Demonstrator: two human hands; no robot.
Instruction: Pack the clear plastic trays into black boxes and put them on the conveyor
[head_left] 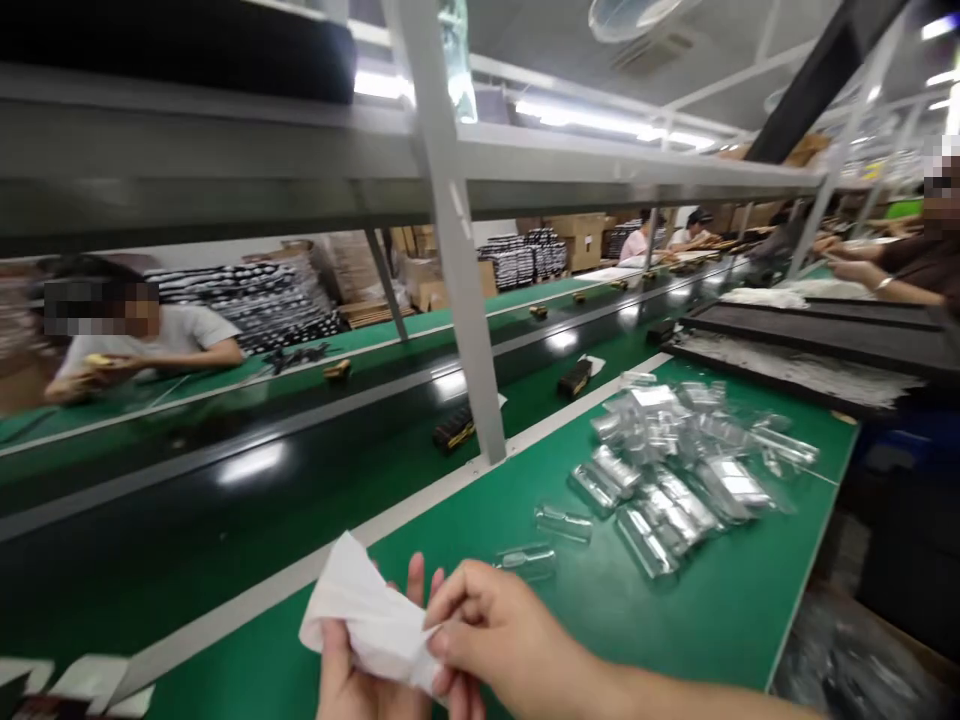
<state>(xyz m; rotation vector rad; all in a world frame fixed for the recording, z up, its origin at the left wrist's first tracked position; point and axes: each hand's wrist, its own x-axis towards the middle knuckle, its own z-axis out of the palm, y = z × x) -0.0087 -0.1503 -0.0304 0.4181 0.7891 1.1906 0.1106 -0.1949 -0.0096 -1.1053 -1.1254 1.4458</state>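
At the near edge of the green counter [675, 640], the left hand [360, 680] cradles a crumpled white paper sheet [360, 620] from below, its fingers upright behind the sheet. The right hand [502, 630] comes in from the right and pinches the sheet's edge between thumb and fingers. The two hands are close together, joined through the sheet, and their grip holds the folds above the counter, clear of its surface. Just beyond the hands on the counter lie two loose clear plastic trays [562, 523], and farther along is a heaped pile of clear plastic blister trays [660, 460]. Past the counter's far end sit long black trays [795, 340] holding white material. Left of the counter runs a conveyor belt [247, 520] carrying dark boxed items [577, 378], and a grey steel shelf post [450, 260] rises from the counter's edge. Across the belt, a co-worker [180, 335] holds a small yellow object. Beyond the counter's far right corner, another co-worker's hands [847, 258] reach forward.
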